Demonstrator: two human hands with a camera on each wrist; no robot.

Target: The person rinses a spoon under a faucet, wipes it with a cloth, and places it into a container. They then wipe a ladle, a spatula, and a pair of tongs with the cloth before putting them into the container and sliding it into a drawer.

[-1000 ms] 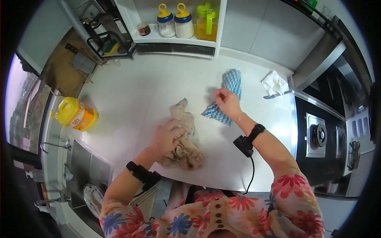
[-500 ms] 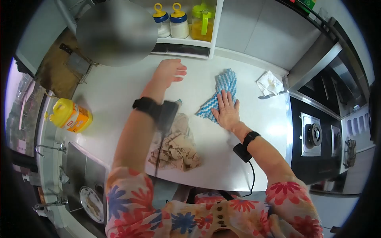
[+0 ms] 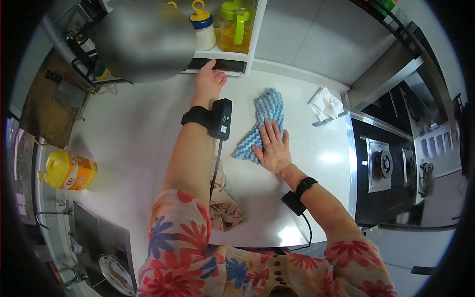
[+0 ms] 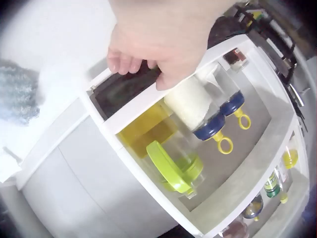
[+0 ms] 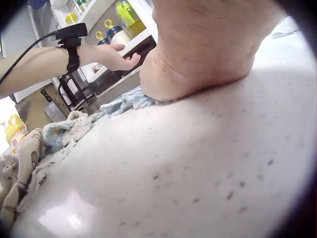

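My left hand [image 3: 209,84] reaches to the lower front of the white shelf unit [image 3: 225,56], its fingers loosely bent in front of the dark slot [image 3: 232,66] under the shelf board. In the left wrist view its fingertips overlap that slot, and nothing shows in the hand. Flat on a blue-and-white wavy-patterned cloth [image 3: 269,106] lies my right hand [image 3: 274,152], fingers straight and pressing it to the counter. A crumpled beige cloth with dark line patterns [image 3: 227,210] lies near the front edge, partly hidden by the left arm.
The shelf holds a green-lidded pitcher [image 3: 235,32] and blue-lidded jars [image 3: 204,34]. A yellow jug [image 3: 69,171] stands at left by the sink [image 3: 106,225]. At right are a white crumpled cloth [image 3: 325,103] and a black stove [image 3: 371,198]. A blurred patch hides the upper left.
The left hand has left the beige cloth and moved forward to the shelf's lower front. The right hand, earlier curled over the blue cloth, now lies spread flat on it.
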